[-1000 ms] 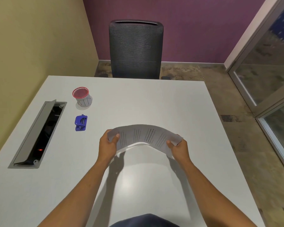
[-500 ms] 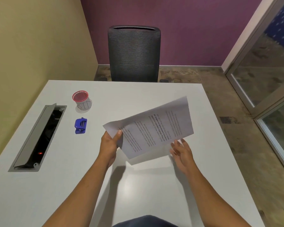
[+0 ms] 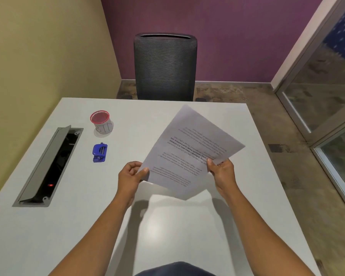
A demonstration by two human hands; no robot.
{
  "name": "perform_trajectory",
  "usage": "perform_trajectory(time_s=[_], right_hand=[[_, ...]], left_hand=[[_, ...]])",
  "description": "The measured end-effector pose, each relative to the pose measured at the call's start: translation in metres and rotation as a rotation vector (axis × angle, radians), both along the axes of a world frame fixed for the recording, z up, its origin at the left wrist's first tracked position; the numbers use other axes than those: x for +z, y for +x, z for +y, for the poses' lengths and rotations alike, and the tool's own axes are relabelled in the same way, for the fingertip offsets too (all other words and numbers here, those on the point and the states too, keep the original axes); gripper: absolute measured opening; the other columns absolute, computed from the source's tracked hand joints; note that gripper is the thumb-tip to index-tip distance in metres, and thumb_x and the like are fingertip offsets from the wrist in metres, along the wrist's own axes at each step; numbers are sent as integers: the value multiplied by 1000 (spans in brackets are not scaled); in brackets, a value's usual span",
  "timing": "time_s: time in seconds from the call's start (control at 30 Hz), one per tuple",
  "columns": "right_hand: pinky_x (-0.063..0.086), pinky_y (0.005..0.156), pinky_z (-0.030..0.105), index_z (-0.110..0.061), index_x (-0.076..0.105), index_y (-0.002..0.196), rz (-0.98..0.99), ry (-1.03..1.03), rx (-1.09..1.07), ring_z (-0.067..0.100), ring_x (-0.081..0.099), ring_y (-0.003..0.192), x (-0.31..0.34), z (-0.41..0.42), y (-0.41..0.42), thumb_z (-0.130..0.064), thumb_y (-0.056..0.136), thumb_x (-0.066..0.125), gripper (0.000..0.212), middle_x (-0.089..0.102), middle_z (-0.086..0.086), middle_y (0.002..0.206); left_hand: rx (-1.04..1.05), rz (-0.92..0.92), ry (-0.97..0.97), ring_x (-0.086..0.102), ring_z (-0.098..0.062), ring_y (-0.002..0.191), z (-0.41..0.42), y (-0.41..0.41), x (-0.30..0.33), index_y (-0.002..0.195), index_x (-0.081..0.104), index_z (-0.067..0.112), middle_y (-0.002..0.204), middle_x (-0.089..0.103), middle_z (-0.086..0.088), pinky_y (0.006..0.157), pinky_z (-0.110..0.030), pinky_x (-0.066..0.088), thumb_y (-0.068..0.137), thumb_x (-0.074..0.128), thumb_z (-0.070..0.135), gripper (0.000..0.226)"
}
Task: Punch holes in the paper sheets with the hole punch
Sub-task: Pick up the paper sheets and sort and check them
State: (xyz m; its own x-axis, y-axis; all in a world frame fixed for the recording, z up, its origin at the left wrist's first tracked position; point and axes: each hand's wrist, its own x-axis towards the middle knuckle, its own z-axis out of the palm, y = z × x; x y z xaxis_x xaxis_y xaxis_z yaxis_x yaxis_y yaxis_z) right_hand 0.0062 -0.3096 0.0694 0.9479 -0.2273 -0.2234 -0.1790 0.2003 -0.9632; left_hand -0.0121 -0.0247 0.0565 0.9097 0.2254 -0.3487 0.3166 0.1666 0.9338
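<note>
Both hands share the grip on the paper sheets (image 3: 189, 154), which are held up off the desk (image 3: 68, 226) and turned at an angle, so that one corner points toward the far edge and another hangs down toward the person. On the left hand (image 3: 130, 177), thumb and curled fingers pinch the left corner of the sheets. On the right hand (image 3: 221, 172), the thumb lies on the printed face at the right edge with the fingers behind, closed on the paper. Printed lines of text run across the sheets, upside down from this viewpoint; how many sheets are in the stack cannot be told, as the edges look like one from here. A shadow of the paper and arms falls on the white desk beneath.

The blue hole punch (image 3: 100, 152) sits on the desk to the left of the left hand, apart from it and untouched. Just beyond the punch stands a small cup with a red mesh rim (image 3: 101, 121). Farther left, set into the desk surface, a grey cable hatch (image 3: 48, 166) stands with its lid tilted open, and a small red light glows inside it. A dark mesh-backed chair (image 3: 164, 66) is at the far side of the desk, against the purple wall. A glass partition lies to the right.
</note>
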Motion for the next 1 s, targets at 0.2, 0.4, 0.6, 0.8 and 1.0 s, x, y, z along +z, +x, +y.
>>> perform_trajectory(time_s=[0.2,0.4,0.6,0.8,1.0], right_hand=[[53,78,23,-15,69,101,-33,-166,52,6,71,89,6,8,7,-2,89,67,18,75,-3,99],[53,70,11,-30,65,101,-93,-197,67,-1,69,90,10,30,3,-7,91,66,25,74,-17,97],[53,84,14,-37,57,109,-59,-248,170,-5,66,96,-5,35,-7,-2,94,61,38,68,-12,109],[48,81,13,-21,59,121,18,-291,208,5,64,103,-26,40,-10,-1,96,54,32,69,-6,112],[50,77,11,-24,57,121,20,-292,201,5,64,104,-25,39,-8,-5,98,52,30,67,-10,112]], left_hand=[[-207,-140,278,64,-3,77,-1,16,17,90,64,27,89,70,8,71,-19,52,81,75,10,22],[-255,-218,300,62,-13,107,-16,25,29,117,55,26,116,65,4,91,-34,51,91,63,11,31],[-187,-171,287,59,-12,112,-17,13,13,118,48,32,118,62,7,97,-35,47,91,63,10,38],[-182,-123,325,61,-10,109,-21,9,4,126,53,22,116,65,4,98,-39,49,93,59,8,37],[-124,-134,310,63,-19,106,-26,12,11,115,59,28,112,68,3,96,-46,50,96,55,14,24]])
